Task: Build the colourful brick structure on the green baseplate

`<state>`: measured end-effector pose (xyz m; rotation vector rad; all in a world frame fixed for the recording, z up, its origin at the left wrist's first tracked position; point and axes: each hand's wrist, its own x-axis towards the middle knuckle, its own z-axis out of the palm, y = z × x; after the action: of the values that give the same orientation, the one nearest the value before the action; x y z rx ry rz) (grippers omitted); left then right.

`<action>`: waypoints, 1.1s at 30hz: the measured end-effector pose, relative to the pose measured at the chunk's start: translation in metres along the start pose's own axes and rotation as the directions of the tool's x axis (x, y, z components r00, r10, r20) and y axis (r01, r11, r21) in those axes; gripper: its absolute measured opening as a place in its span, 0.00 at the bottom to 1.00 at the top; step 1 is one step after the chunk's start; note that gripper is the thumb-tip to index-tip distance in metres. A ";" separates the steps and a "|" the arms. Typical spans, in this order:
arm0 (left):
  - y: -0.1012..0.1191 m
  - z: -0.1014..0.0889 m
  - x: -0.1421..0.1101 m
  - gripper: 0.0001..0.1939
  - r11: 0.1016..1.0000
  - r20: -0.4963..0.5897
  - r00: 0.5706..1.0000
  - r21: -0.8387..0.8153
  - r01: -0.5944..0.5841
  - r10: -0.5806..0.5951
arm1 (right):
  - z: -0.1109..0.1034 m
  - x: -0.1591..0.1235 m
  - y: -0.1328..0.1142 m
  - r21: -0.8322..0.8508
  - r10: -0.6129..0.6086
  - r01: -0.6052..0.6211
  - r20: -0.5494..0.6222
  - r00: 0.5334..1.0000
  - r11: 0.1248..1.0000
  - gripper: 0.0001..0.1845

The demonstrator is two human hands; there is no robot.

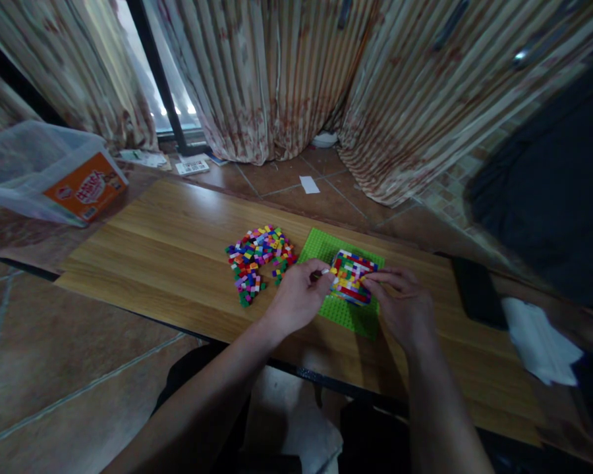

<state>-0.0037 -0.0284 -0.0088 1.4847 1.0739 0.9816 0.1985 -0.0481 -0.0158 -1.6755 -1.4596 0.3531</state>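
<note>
Multicoloured plastic toy bricks form a low, blocky build with a nearly square outline, sitting on a bright green studded baseplate. Red, white, yellow, green and blue show on its upper surface. It is right of centre on the table, in front of the person. Its far and near edges run left to right, sloping slightly down toward the right of the view, roughly in line with the baseplate; its outline is too even to tell a clear long axis.

The left hand reaches to the build's left side, thumb and forefinger drawn together beside a small white and yellow spot. The right hand comes from the right, its fingers bent and their tips at the right part of the build, by a yellow brick. Whether either hand grips a loose brick is too small to tell.

Left of the baseplate, a heap of small loose bricks in many colours spreads over the long, light-brown wood-grain table. Toward the table's right end are a flat black rectangular object and, just beside it, crumpled white paper or cloth. At far left stands a clear plastic bin with an orange label. Beyond the table, striped, flower-patterned curtains hang above a brown tiled floor.
</note>
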 end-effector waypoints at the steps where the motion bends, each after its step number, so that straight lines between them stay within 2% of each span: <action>1: 0.000 0.000 0.000 0.10 1.000 0.001 1.000 0.003 -0.001 0.001 | 0.001 0.000 0.000 0.004 0.001 -0.001 -0.001 1.000 1.000 0.14; 8: -0.001 0.000 0.000 0.10 1.000 0.007 1.000 0.008 -0.006 0.006 | 0.008 0.003 0.003 0.032 0.057 -0.055 -0.060 0.997 0.998 0.14; 15: 0.001 0.001 -0.001 0.10 1.000 0.020 1.000 0.024 0.006 -0.007 | 0.010 0.002 0.003 0.046 0.148 -0.146 -0.027 0.989 0.988 0.14; 19: 0.000 0.004 -0.001 0.10 0.999 0.036 0.999 0.038 0.016 -0.017 | 0.010 0.000 0.005 0.055 0.157 -0.156 0.000 0.988 0.986 0.13; 23: -0.002 0.006 -0.001 0.09 0.999 0.065 0.998 0.035 0.022 -0.024 | 0.008 -0.002 0.006 0.038 0.120 -0.120 0.021 0.993 0.992 0.13; 28: -0.002 0.007 -0.001 0.07 0.999 0.090 0.996 0.034 0.019 -0.022 | 0.004 -0.008 -0.015 -0.024 -0.025 0.023 -0.085 0.996 0.999 0.13; 33: 0.002 0.007 0.000 0.07 1.000 0.105 0.994 -0.008 0.005 -0.004 | 0.010 -0.016 -0.037 0.077 -0.178 0.174 0.044 0.983 0.982 0.10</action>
<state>0.0029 -0.0307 -0.0081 1.5100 0.9961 0.8933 0.1629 -0.0610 0.0006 -1.4763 -1.6002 0.3485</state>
